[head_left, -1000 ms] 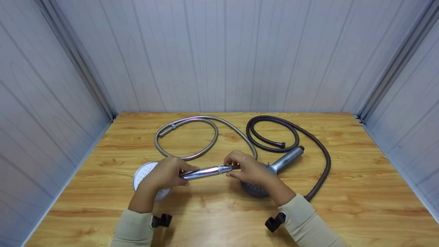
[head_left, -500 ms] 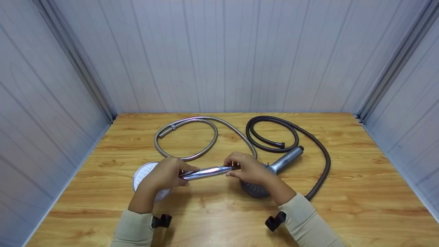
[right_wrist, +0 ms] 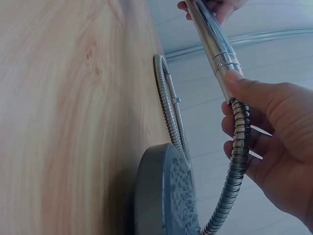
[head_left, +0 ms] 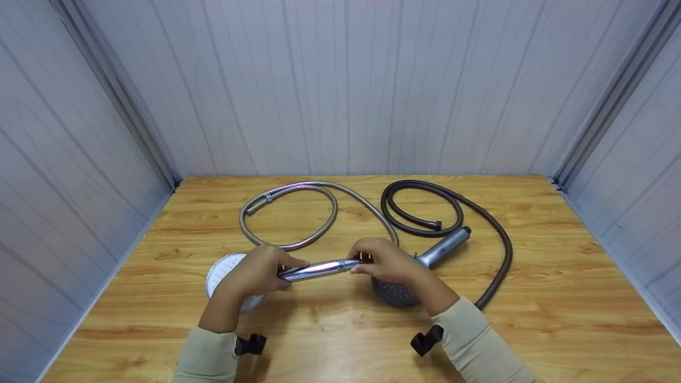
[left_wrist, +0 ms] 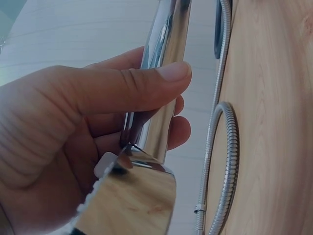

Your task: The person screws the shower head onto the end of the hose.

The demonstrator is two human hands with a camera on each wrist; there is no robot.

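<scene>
A chrome hand shower (head_left: 315,270) with a round white spray face (head_left: 222,270) is held level above the table. My left hand (head_left: 262,268) grips its handle near the head, thumb across the chrome in the left wrist view. At the handle's other end my right hand (head_left: 385,259) pinches the smooth metal end fitting (right_wrist: 229,81) of a ribbed silver shower hose (right_wrist: 238,152), thumb on one side and fingers on the other. The fitting meets the handle in one straight line. From the right hand the hose runs down and back to the table.
The silver hose (head_left: 332,183) loops at the back left. A dark grey hand shower (head_left: 444,247) lies under and behind my right forearm. A black hose (head_left: 503,229) coils at the back right and runs to that forearm. Pale panel walls (head_left: 340,96) enclose the wooden table (head_left: 558,298).
Both hands keep their places on the handle and the hose fitting. The right hand's fingers shift slightly around the fitting.
</scene>
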